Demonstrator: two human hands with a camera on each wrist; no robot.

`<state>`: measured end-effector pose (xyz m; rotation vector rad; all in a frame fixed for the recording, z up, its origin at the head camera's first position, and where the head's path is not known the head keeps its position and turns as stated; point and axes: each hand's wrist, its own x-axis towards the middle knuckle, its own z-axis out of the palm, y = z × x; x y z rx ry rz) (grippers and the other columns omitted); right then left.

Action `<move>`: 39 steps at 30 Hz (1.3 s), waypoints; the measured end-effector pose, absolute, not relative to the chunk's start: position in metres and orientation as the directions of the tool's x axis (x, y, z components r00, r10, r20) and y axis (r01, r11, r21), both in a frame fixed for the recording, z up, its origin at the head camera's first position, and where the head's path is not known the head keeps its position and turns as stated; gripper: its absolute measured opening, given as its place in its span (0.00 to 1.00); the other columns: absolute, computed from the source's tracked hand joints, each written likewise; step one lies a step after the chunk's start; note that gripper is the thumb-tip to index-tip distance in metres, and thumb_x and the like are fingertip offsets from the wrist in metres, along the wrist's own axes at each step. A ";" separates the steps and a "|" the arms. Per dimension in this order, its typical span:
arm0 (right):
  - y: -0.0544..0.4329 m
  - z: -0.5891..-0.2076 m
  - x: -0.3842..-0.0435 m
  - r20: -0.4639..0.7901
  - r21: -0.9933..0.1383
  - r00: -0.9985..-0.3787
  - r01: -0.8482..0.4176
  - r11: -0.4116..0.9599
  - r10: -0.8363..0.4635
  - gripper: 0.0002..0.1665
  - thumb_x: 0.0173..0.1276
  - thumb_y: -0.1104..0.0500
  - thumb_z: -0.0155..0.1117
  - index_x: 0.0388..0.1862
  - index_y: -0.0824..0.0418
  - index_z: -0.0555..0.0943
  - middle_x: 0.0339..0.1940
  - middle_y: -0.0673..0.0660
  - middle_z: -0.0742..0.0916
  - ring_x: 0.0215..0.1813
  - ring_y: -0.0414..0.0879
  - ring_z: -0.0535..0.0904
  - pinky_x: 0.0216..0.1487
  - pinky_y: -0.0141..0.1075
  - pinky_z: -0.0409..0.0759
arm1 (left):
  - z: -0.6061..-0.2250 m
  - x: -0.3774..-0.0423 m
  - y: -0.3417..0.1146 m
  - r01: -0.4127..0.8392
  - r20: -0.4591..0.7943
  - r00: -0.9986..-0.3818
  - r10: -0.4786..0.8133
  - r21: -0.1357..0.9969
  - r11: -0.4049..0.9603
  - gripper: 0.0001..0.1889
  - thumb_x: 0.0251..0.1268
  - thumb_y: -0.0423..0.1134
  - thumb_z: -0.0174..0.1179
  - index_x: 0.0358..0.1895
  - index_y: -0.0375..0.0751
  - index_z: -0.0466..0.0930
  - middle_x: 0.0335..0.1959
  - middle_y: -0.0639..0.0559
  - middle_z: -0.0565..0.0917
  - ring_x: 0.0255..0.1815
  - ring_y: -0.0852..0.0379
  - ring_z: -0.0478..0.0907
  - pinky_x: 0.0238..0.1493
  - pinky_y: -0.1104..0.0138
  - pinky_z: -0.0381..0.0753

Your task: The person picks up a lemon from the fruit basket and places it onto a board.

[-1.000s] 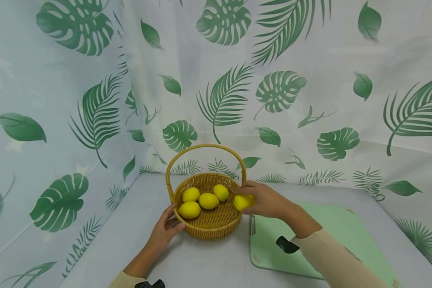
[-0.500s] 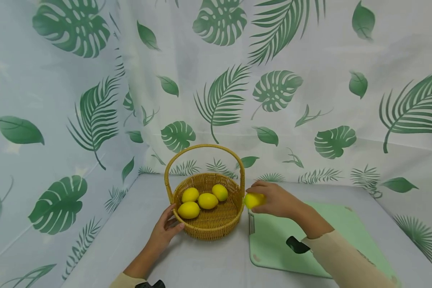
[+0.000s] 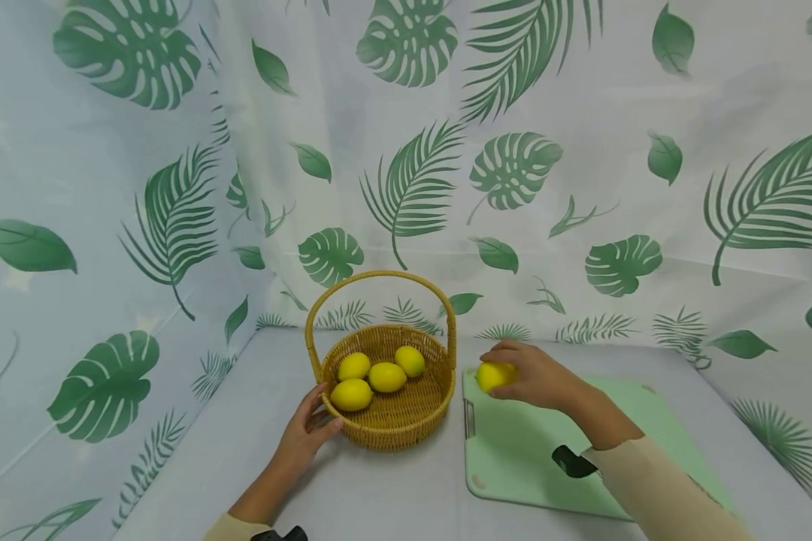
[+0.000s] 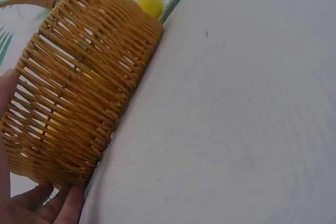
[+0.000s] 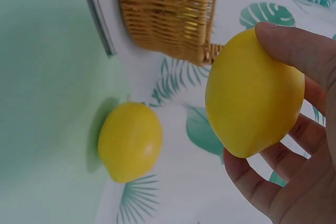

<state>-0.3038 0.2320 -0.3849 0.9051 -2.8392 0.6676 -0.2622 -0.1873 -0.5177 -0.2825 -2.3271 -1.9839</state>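
Note:
In the head view, my left hand point(image 3: 304, 436) holds the left side of a round wicker basket point(image 3: 395, 432), thumb near the rim. Several lemons point(image 3: 387, 377) lie inside its left and back part. My right hand point(image 3: 537, 376) grips another lemon point(image 5: 254, 95) between thumb and fingers, right of the basket and over the light green cutting board point(image 3: 521, 458). The right wrist view shows one more lemon point(image 5: 130, 141) lying on the board below the held one; in the head view my right hand hides it. Through the weave, the left wrist view shows yellow inside the basket point(image 4: 84, 87).
An arched handle point(image 3: 379, 274) rises over the basket. The board has a metal-edged slot point(image 3: 470, 418) on its left side. A white tabletop point(image 3: 392, 496) carries everything, and leaf-printed sheets point(image 3: 548, 255) stand behind and to the left.
My right hand has carried the lemon from the basket's right rim rightward over the cutting board. The left hand stays on the basket, and the view has shifted slightly.

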 end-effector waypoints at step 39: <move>0.302 -0.416 -0.311 0.180 -0.448 -0.920 -0.392 0.803 -0.348 0.31 0.58 0.51 0.75 0.59 0.61 0.80 0.57 0.60 0.79 0.55 0.58 0.74 0.56 0.59 0.73 | -0.517 -0.264 -0.186 0.205 0.193 -0.977 0.093 0.967 0.149 0.40 0.64 0.40 0.67 0.76 0.50 0.56 0.72 0.37 0.62 0.66 0.39 0.68 0.58 0.56 0.74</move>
